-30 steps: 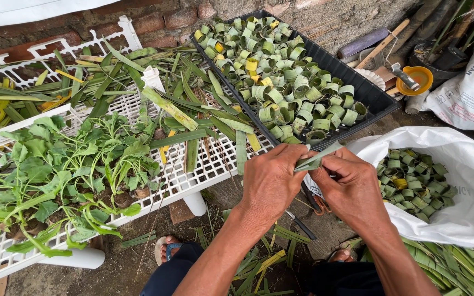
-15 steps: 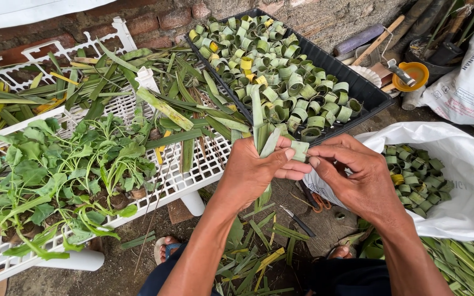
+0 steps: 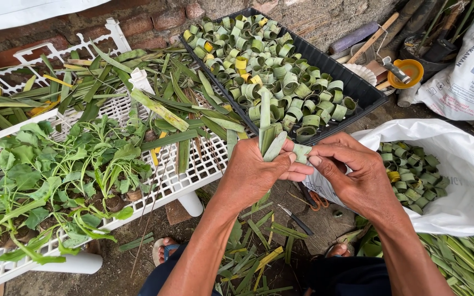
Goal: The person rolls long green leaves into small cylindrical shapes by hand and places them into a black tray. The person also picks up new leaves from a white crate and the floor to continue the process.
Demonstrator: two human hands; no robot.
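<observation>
My left hand (image 3: 259, 172) grips a long green leaf strip (image 3: 268, 131) that stands upright out of the fist. My right hand (image 3: 352, 172) pinches the strip's short folded end (image 3: 302, 151) between thumb and fingers, right against the left hand. Behind the hands a black tray (image 3: 357, 85) is filled with several rolled green leaf rings (image 3: 272, 66). To the right a white sack (image 3: 467, 175) lies open with more leaf rings (image 3: 412, 175) inside.
A white plastic lattice rack (image 3: 193, 170) at left carries loose long leaves (image 3: 160, 109) and leafy green seedlings (image 3: 56, 175). Leaf scraps, a knife (image 3: 297, 220) and scissors (image 3: 314, 198) lie on the ground between my sandalled feet. An orange lid with tools (image 3: 407, 71) sits at the back right.
The hands have come together and lifted toward the tray. The leaf strip, first lying across between them, now stands upright in the left fist with its end folded by the right fingers.
</observation>
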